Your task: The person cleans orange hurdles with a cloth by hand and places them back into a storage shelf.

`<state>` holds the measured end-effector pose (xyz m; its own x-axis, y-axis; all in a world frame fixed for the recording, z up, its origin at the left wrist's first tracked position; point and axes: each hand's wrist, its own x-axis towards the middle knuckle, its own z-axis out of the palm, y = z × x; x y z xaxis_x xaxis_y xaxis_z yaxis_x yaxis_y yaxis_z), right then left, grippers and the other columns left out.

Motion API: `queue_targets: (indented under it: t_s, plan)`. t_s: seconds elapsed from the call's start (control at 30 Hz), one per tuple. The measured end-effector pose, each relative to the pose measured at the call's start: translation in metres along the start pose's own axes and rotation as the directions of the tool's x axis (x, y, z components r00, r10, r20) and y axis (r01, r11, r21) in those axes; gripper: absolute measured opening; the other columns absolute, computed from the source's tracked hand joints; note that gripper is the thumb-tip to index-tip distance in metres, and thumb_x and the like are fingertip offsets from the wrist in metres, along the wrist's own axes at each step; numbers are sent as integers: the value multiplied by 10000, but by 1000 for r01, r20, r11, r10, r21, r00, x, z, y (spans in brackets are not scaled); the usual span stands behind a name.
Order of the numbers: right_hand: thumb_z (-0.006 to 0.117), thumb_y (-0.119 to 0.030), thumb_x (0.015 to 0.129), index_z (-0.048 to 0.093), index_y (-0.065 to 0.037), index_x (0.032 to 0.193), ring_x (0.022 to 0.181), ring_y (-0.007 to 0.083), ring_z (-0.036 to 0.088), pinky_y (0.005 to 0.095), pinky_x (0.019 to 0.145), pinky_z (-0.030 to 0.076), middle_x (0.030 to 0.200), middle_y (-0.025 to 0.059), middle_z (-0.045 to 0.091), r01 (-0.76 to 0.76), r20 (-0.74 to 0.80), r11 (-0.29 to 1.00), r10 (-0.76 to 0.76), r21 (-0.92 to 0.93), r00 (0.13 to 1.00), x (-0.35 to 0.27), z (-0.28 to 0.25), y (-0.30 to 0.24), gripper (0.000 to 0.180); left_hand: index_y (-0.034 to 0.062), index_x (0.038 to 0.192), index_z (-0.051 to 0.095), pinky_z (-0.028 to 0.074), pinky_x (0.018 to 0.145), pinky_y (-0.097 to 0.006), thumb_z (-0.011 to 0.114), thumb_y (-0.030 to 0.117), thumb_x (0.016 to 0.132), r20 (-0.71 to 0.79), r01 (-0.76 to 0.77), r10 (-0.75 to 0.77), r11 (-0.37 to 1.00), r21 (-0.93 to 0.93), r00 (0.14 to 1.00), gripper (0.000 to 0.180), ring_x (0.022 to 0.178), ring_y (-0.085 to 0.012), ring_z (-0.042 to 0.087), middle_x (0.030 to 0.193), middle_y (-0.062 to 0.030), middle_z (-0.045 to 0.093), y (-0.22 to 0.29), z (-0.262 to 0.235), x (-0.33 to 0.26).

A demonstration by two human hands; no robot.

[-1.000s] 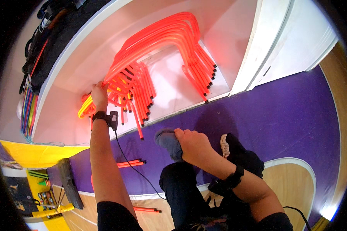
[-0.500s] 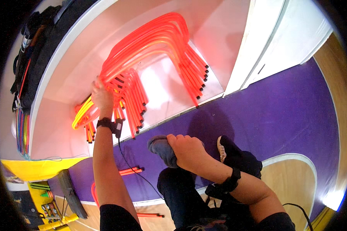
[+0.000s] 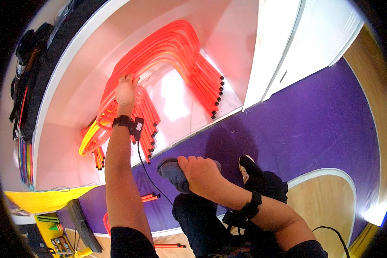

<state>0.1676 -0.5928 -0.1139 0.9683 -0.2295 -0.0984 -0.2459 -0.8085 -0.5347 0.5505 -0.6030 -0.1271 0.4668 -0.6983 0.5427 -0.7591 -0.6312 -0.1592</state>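
Observation:
A row of red-orange training hurdles (image 3: 152,48), U-shaped tubes with black end caps, stands nested on a white shelf base. My left hand (image 3: 127,91) reaches into the row, its fingers closed round the top bar of the nearest hurdle; the fingertips are partly hidden. Below it, in front of my legs, a folded grey-blue cloth (image 3: 171,171) is gripped in my right hand (image 3: 200,174). Yellow-orange hurdles (image 3: 89,138) lean at the left end of the recess, beside my left wrist.
White walls (image 3: 73,86) curve round the shelf, and a white cabinet (image 3: 307,56) stands at its right. Red tubes (image 3: 150,198) lie on the purple floor (image 3: 296,116) near my left forearm. A dark long bag (image 3: 82,225) is at lower left. Colourful ropes (image 3: 26,161) hang at far left.
My left hand has moved up and right along the bar from the hurdles' left corner. My right hand, still holding the cloth, has shifted slightly left and down in view.

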Motion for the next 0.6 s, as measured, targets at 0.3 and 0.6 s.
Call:
queue_targets:
  t_s: [0.3,0.6]
  plan:
    - [664,-108,681,482,-35,1117,802,311,643,408,649,520,894,135,609,3,-3,999,-3,43,1000,-8,-8,3,478,55,1173,535,526,767,-401,707,190,795,-168,67,-133,935,-350,977,436,921,-323,606,1219,-193,484,13,-1,-26]
    - [636,-106,662,493,-1,1154,835,358,639,442,690,515,926,191,636,1,5,987,-2,162,1000,-11,-12,-11,523,78,1263,440,365,1027,-472,742,88,726,138,124,-73,905,-406,988,617,1291,-436,337,1361,-212,340,6,-100,-212]
